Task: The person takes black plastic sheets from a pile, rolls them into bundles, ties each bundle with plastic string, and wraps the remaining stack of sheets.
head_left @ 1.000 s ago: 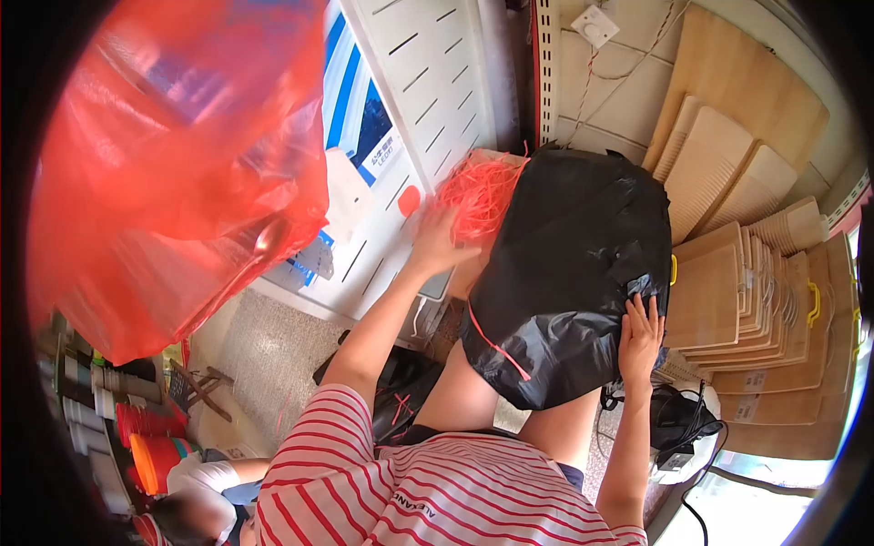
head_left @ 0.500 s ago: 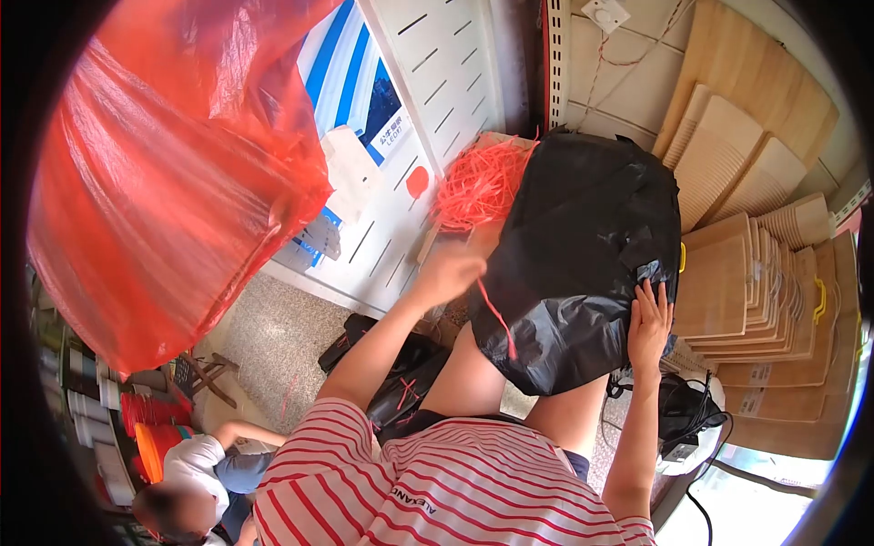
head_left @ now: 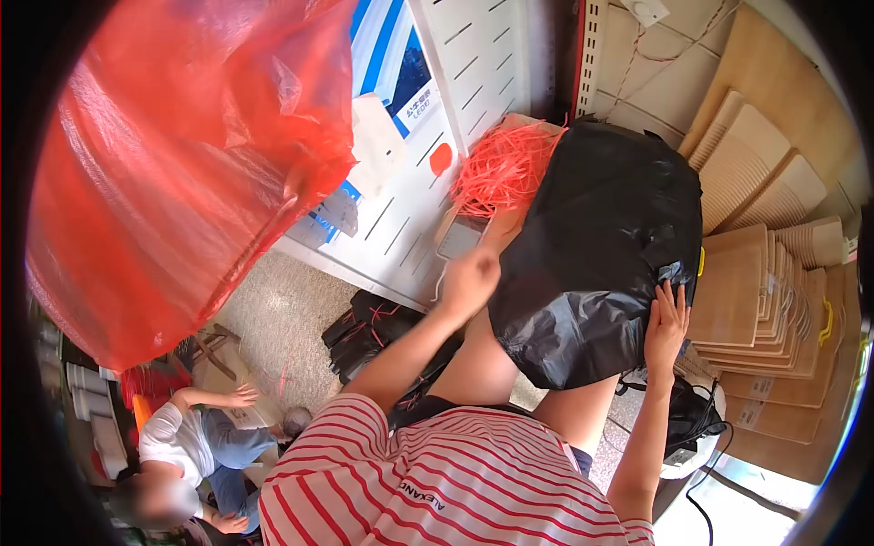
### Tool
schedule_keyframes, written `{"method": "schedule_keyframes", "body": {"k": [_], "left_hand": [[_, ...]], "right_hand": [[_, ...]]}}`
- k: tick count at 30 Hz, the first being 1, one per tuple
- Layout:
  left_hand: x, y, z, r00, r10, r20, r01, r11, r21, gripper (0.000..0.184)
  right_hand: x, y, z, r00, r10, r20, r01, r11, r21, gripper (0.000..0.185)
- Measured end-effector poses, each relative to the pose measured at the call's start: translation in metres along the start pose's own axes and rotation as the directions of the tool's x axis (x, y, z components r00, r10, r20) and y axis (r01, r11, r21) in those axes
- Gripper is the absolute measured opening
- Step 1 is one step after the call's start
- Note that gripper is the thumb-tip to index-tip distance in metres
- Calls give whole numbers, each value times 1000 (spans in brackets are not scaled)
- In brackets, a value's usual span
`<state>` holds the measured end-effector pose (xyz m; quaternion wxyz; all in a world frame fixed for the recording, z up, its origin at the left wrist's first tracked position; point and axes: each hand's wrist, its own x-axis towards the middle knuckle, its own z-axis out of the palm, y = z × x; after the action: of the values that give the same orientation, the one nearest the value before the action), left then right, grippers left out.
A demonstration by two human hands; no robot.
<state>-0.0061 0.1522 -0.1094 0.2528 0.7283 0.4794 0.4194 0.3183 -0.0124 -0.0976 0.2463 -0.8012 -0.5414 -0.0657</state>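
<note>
A large black plastic bag (head_left: pixel 592 255), creased and full-looking, rests across my thighs. My right hand (head_left: pixel 667 328) lies against its lower right side, fingers stretched out and touching the plastic. My left hand (head_left: pixel 472 278) is closed in a fist just left of the bag, blurred a little; whatever it may hold is hidden. Just beyond it, a heap of pinkish-red plastic strips (head_left: pixel 505 168) fills a box against the white perforated panel.
A big red plastic bag (head_left: pixel 191 173) hangs at upper left. Wooden boards (head_left: pixel 756 300) are stacked on the right, near a black cable (head_left: pixel 701 409). Black bundles (head_left: pixel 373 328) lie on the floor. Another person (head_left: pixel 200 446) sits at lower left.
The red strip that hung from my left hand over the black bag no longer shows. The view has shifted slightly. The other person's arm has moved outward.
</note>
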Motion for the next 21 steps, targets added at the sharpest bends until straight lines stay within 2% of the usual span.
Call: {"method": "schedule_keyframes", "body": {"k": [2, 3, 5, 6, 7, 8, 9, 10, 11, 12, 13, 15, 16, 18, 19, 20, 21], "left_hand": [[-50, -37, 11, 990, -137, 26, 135, 987, 86, 10], [-62, -41, 7, 910, -396, 122, 380, 915, 136, 18], [-80, -61, 22, 830, -558, 3, 555, 825, 108, 28], [-82, -72, 36, 822, -569, -6, 566, 817, 107, 28], [-78, -79, 51, 894, -447, -31, 439, 888, -139, 31], [-78, -90, 58, 942, -324, -91, 271, 890, -368, 33], [-77, -93, 55, 937, -334, -101, 277, 888, -367, 33], [-75, -94, 50, 902, -402, 157, 431, 819, -379, 32], [-73, -97, 47, 804, -433, 407, 575, 740, -349, 32], [-78, -105, 48, 803, -447, 393, 541, 825, -166, 33], [-82, -119, 49, 801, -451, 393, 544, 823, -163, 33], [-91, -151, 51, 644, -610, 462, 587, 781, 213, 38], [-95, -165, 52, 633, -617, 467, 594, 774, 219, 38], [-104, -198, 61, 468, -689, 554, 409, 724, 556, 42], [-119, -232, 78, 456, -693, 558, 414, 720, 557, 42], [-143, -278, 103, 620, -540, 569, -73, 682, 728, 41], [-161, -309, 121, 687, -335, 645, -512, 408, 756, 41]], "right_hand": [[0, 2, 1, 1000, -3, 17, 3, 1000, 1, 33], [0, 2, 1, 1000, 1, 27, -1, 1000, -5, 33], [0, 0, -1, 999, -7, 43, 7, 1000, -9, 33], [0, 0, -1, 999, -8, 47, 9, 1000, -13, 33], [2, 1, -1, 999, -9, 46, 10, 1000, -17, 33], [2, 4, 1, 999, -21, 43, 22, 1000, -12, 33], [2, 5, 1, 998, -15, 63, 15, 1000, 8, 32], [2, 7, 2, 998, -16, 66, 15, 1000, 18, 33], [2, 8, 3, 998, -15, 68, 13, 1000, 28, 33], [2, 7, 3, 997, -4, 81, 2, 1000, 24, 33], [2, 8, 4, 997, -8, 81, 7, 1000, 17, 33], [3, 4, 2, 996, 8, 87, -8, 1000, -3, 33], [4, 0, 1, 995, 24, 97, -23, 1000, -8, 33], [5, -1, 1, 993, 33, 109, -31, 999, -16, 33], [6, -3, 0, 993, 34, 115, -32, 999, -18, 34], [6, -6, -1, 991, 56, 124, -55, 998, -11, 34], [7, -9, -2, 988, 81, 135, -84, 996, 15, 34]]}}
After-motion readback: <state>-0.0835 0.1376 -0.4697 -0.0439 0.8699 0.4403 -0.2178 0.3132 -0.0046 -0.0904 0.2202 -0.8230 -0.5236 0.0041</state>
